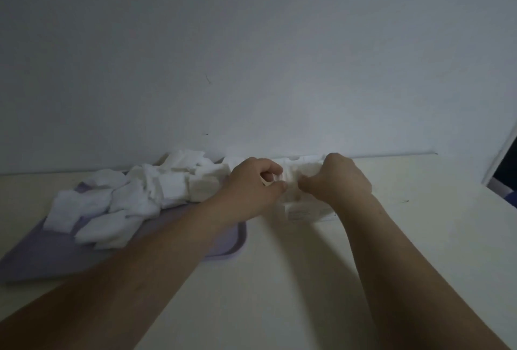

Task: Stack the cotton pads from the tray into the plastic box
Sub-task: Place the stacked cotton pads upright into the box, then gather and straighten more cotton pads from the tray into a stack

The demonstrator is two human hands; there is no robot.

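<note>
A purple tray lies at the left of the table with several white square cotton pads heaped on it. To its right stands the clear plastic box, close to the wall. Both of my hands are over the box. My left hand and my right hand each pinch a small stack of cotton pads from either side, right above the box's opening. How many pads lie inside the box is hidden by my hands.
The pale table top runs to a white wall just behind the box. The table's right edge is near, with a dark gap beyond it.
</note>
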